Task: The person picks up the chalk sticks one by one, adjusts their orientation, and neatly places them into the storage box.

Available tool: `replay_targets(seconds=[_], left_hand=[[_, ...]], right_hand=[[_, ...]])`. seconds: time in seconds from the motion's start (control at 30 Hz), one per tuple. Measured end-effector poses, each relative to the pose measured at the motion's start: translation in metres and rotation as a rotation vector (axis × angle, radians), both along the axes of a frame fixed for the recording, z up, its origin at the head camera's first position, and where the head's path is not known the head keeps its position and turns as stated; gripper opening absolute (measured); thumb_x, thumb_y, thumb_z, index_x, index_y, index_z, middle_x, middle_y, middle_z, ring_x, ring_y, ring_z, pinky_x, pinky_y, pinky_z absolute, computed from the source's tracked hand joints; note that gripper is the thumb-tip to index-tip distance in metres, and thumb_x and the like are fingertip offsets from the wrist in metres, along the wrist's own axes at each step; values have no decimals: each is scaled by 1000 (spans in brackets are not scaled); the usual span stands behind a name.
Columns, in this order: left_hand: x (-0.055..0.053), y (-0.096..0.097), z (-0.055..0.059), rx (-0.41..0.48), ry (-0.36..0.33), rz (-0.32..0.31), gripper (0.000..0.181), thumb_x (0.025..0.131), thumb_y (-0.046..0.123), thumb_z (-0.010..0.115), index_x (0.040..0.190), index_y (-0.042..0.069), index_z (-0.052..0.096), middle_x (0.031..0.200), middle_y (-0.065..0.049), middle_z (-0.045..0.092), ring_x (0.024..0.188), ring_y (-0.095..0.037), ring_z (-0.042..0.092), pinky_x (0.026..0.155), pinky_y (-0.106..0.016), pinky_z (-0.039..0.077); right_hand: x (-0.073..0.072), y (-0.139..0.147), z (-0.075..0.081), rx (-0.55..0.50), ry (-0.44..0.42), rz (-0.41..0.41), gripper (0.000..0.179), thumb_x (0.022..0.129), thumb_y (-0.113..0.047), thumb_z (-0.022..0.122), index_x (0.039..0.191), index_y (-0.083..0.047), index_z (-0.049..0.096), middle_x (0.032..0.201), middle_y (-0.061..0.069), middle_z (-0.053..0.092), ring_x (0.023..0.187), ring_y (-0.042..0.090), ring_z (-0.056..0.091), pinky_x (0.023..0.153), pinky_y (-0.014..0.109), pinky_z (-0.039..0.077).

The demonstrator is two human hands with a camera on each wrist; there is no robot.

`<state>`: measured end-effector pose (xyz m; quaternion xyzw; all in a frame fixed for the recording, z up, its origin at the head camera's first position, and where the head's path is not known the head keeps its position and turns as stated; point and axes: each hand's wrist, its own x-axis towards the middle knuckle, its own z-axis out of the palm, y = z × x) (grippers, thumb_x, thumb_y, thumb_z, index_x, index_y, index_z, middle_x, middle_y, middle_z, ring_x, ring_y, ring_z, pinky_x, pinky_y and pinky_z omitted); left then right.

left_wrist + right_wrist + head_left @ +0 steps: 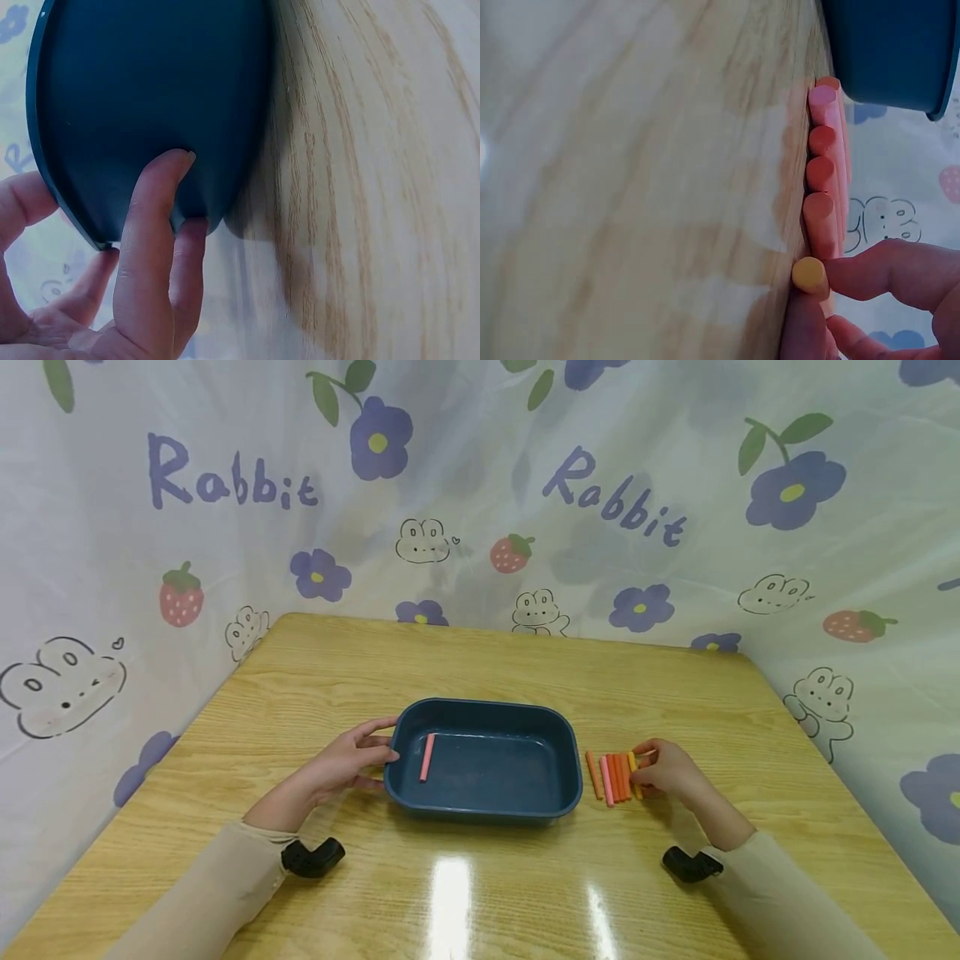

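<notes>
A dark blue rectangular tub (483, 814) stands mid-table with one pink chalk stick (427, 757) lying inside near its left end. My left hand (348, 762) holds that end; in the left wrist view, fingers (146, 247) lie against the outer wall and others reach the rim. Right of the tub lies a row of chalk sticks, pink (607, 782), red (821, 172) and orange (820, 217). At the row's right end, my right hand (667, 770) pinches a yellow chalk stick (810, 276) between thumb and finger, close to the tabletop. The hand covers part of it.
The wooden table (360, 668) reaches back to a white curtain (480, 468) printed with flowers, rabbits and strawberries. A separate orange-brown chalk stick (594, 775) lies between the row and the tub. Black wrist mounts (313, 858) sit at both cuffs.
</notes>
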<state>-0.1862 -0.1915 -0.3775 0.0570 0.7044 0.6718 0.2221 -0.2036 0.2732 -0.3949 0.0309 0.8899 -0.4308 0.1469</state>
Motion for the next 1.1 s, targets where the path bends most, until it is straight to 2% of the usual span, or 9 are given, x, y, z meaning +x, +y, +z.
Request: replay_targets(seconds=[0.13, 0.33, 0.57, 0.83, 1.1], left_hand=[[0, 0, 0, 0, -1, -4, 67, 92, 7, 55, 148, 4, 18, 136, -31, 35, 98, -28, 60, 73, -44, 54], [-2, -1, -1, 6, -2, -8, 68, 91, 8, 55, 148, 5, 18, 136, -31, 34, 99, -28, 60, 73, -44, 54], [-2, -1, 0, 11, -5, -7, 67, 91, 7, 55, 148, 4, 19, 136, -31, 35, 98, -28, 60, 73, -44, 54], [-2, -1, -1, 12, 0, -11, 68, 92, 8, 56, 148, 4, 18, 137, -32, 33, 100, -29, 60, 73, -44, 54], [-2, -1, -2, 8, -10, -1, 67, 91, 7, 55, 148, 5, 19, 137, -31, 34, 98, -29, 60, 73, -44, 54]], right_hand=[[1, 1, 2, -20, -16, 4, 49, 81, 1, 63, 123, 14, 42, 98, 20, 51, 75, 19, 56, 62, 32, 54], [-2, 10, 3, -220, -94, -1, 52, 89, -4, 56, 134, 13, 34, 115, 25, 49, 81, 16, 58, 66, 33, 54], [-6, 16, 1, -459, -181, -59, 59, 95, -11, 52, 142, 10, 22, 100, 7, 54, 80, 12, 58, 72, 28, 53], [-7, 10, 2, -705, -226, -85, 63, 95, -4, 47, 146, 7, 11, 90, 1, 55, 76, 8, 56, 71, 25, 52], [-7, -3, 13, -817, -224, -108, 61, 95, -2, 44, 145, 5, 10, 86, 1, 54, 73, 9, 56, 68, 23, 51]])
